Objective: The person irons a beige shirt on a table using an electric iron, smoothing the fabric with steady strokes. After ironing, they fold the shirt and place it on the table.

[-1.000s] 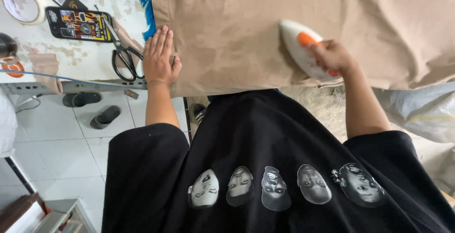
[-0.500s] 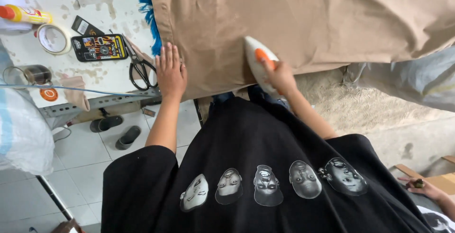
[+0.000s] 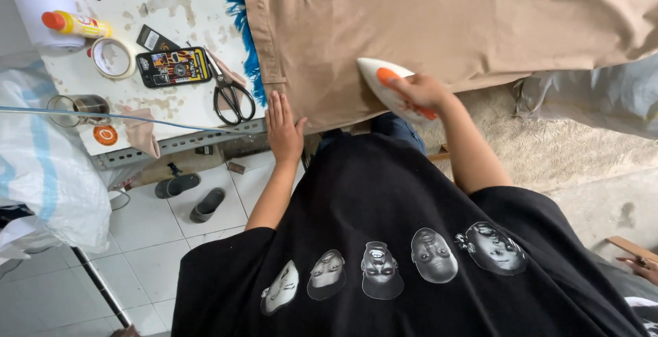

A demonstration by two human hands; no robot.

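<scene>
A tan fabric garment [image 3: 439, 22] lies spread over the table, its near edge hanging toward me. My right hand [image 3: 419, 92] grips the orange handle of a white clothes iron [image 3: 381, 79], which rests on the cloth near its front edge. My left hand [image 3: 282, 129] lies flat with fingers together on the cloth's lower left corner, pressing it down. Black scissors [image 3: 230, 96] lie on the white tabletop just left of that hand.
On the stained white table [image 3: 171, 8] lie a phone in a colourful case [image 3: 171, 66], a tape roll [image 3: 113, 57], a yellow bottle [image 3: 74, 24] and a glass [image 3: 77, 107]. A blue fringe [image 3: 236, 15] borders the cloth. Slippers [image 3: 192, 195] sit on the tiled floor. A big white sack [image 3: 48, 166] stands left.
The iron has slid leftward along the cloth's front edge with my right hand. The view has shifted, showing more of the table's left side. My left hand stays flat on the cloth.
</scene>
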